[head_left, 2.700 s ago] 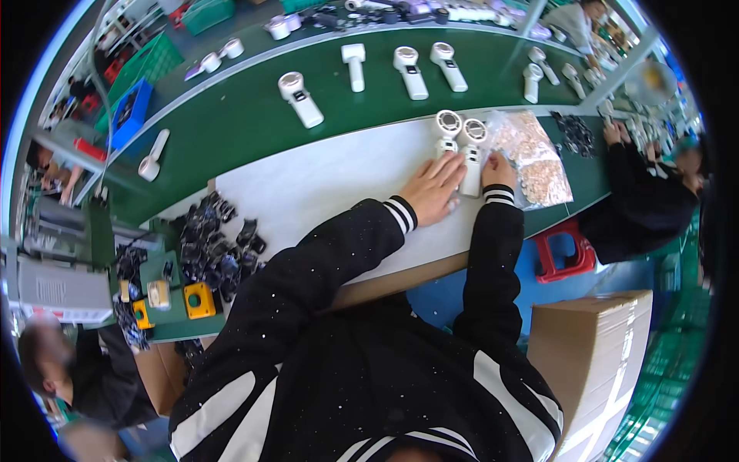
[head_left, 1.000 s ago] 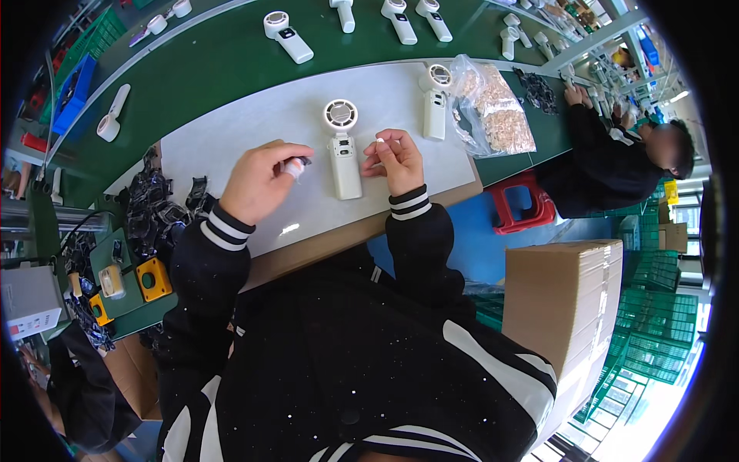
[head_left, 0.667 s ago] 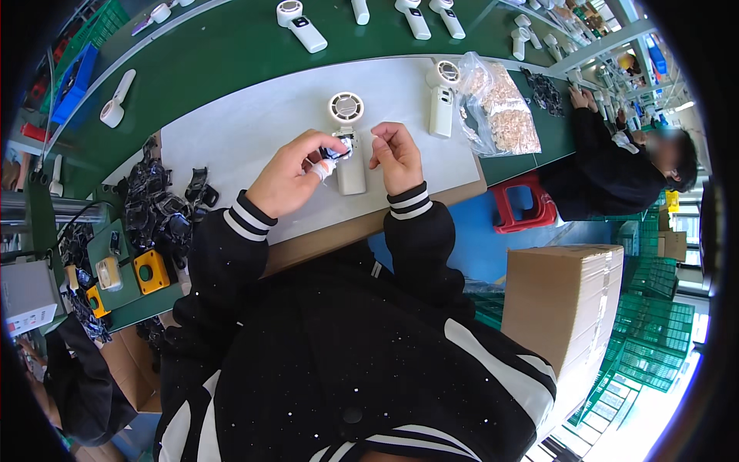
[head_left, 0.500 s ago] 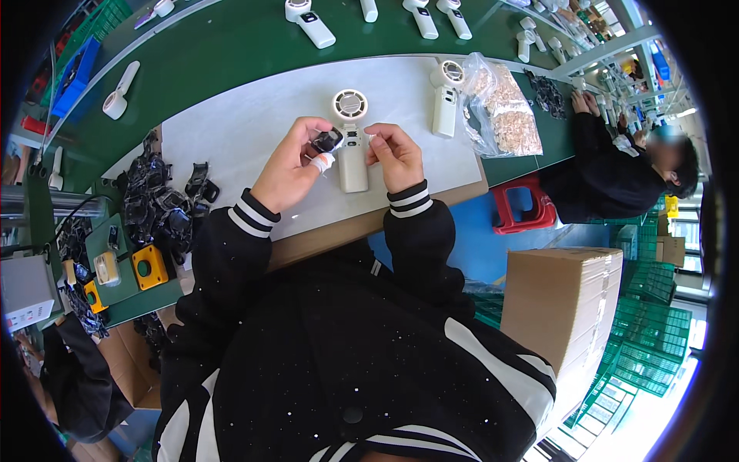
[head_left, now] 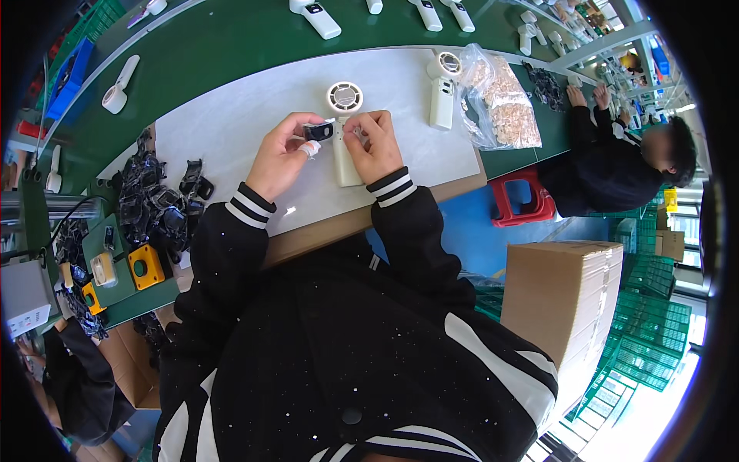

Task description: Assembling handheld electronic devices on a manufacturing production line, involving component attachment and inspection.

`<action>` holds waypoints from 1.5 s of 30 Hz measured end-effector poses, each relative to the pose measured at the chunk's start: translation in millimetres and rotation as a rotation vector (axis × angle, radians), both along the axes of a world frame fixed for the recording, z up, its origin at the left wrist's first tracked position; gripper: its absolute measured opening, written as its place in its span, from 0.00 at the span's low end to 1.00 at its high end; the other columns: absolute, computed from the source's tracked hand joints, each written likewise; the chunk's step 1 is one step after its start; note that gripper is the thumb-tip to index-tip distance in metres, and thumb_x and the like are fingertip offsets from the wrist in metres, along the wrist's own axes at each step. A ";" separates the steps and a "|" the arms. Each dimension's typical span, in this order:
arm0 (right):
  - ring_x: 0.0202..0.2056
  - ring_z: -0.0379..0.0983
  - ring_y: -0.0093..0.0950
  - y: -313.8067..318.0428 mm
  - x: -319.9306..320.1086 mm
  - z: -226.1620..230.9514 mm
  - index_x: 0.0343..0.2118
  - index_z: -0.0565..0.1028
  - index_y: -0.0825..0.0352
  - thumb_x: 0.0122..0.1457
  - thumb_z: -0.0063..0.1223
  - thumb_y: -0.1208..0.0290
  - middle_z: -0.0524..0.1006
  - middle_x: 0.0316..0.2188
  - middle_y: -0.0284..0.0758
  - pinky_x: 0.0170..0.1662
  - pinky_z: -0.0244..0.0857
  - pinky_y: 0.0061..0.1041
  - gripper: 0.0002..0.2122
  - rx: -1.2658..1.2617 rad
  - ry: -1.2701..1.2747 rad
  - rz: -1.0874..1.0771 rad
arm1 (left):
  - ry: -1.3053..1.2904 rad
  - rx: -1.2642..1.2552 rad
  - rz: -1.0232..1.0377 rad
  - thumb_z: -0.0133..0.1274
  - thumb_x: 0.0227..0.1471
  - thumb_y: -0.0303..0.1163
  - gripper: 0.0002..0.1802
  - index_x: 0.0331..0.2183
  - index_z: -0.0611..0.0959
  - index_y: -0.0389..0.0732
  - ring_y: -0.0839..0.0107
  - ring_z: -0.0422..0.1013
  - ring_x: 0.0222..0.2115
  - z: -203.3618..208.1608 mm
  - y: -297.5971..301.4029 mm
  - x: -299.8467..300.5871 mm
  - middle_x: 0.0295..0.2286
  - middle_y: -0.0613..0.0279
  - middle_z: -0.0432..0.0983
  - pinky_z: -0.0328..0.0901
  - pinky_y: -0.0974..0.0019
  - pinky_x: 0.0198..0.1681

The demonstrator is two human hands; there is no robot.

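1. White handheld fan (head_left: pixel 347 166) lies on the pale board (head_left: pixel 419 163)
2. Left hand (head_left: pixel 281 156) pinches a small black part (head_left: pixel 319 132) beside the fan's neck
3. Right hand (head_left: pixel 376 150) curls over the fan; I cannot tell whether it grips anything

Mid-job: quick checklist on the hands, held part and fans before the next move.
1. Glossy black part held by the left hand: ok, pinched.
2. Nearer handheld fan on the white board: ok, handle toward the near edge.
3. Handle unobstructed: not ok, the right hand partly covers it.
4. Small piece in the right hand: cannot tell, view blocked.
5. Second handheld fan clear of both hands: ok, beside the clear plastic bag.
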State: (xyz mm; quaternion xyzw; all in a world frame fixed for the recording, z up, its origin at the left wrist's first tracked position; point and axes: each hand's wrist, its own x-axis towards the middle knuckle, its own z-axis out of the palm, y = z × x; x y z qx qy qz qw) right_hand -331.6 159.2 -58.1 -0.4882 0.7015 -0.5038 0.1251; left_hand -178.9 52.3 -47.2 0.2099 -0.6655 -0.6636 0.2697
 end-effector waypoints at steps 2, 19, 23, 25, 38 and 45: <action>0.31 0.63 0.26 -2.6 1.8 -1.3 0.33 0.72 0.66 0.51 0.50 0.83 0.65 0.32 0.34 0.34 0.61 0.20 0.07 -0.026 -0.029 -0.038 | -0.057 -0.011 -0.014 0.46 0.46 0.12 0.26 0.48 0.73 0.41 0.76 0.65 0.30 4.9 -0.7 0.3 0.34 0.62 0.73 0.62 0.75 0.36; 0.19 0.60 0.21 6.5 -16.4 22.9 0.29 0.72 0.69 0.50 0.51 0.82 0.70 0.18 0.29 0.24 0.58 0.19 0.03 -0.119 -0.259 0.072 | -0.250 -0.281 -0.077 0.43 0.47 0.12 0.32 0.55 0.69 0.44 0.73 0.65 0.29 37.5 7.3 -26.0 0.34 0.62 0.70 0.62 0.74 0.37; 0.19 0.61 0.22 9.4 -18.8 23.9 0.27 0.72 0.69 0.50 0.51 0.81 0.70 0.18 0.30 0.24 0.58 0.20 0.02 -0.012 -0.217 0.105 | -0.136 -0.183 -0.019 0.45 0.47 0.13 0.31 0.55 0.69 0.44 0.73 0.66 0.29 29.9 7.0 -29.8 0.33 0.62 0.70 0.63 0.73 0.36; 0.19 0.61 0.22 8.9 -19.3 22.3 0.27 0.72 0.69 0.50 0.51 0.80 0.70 0.19 0.31 0.24 0.58 0.21 0.01 0.024 -0.205 0.117 | -0.099 -0.151 0.001 0.46 0.48 0.13 0.31 0.54 0.68 0.44 0.72 0.66 0.29 24.2 8.1 -31.5 0.33 0.62 0.70 0.63 0.73 0.35; 0.23 0.67 0.30 -0.7 -31.9 -5.2 0.39 0.72 0.65 0.55 0.49 0.75 0.73 0.24 0.36 0.29 0.64 0.28 0.08 0.099 -0.030 -0.002 | -0.763 -0.733 0.212 0.44 0.55 0.46 0.20 0.43 0.76 0.42 0.57 0.69 0.37 5.1 29.1 -49.0 0.34 0.56 0.76 0.56 0.55 0.43; 0.32 0.71 0.30 -3.9 -18.0 21.2 0.51 0.68 0.64 0.59 0.44 0.77 0.76 0.33 0.37 0.39 0.66 0.25 0.16 0.340 -0.213 0.160 | -0.405 -0.221 0.199 0.48 0.54 0.33 0.14 0.43 0.75 0.40 0.63 0.68 0.36 4.6 23.1 -31.8 0.35 0.57 0.74 0.60 0.62 0.38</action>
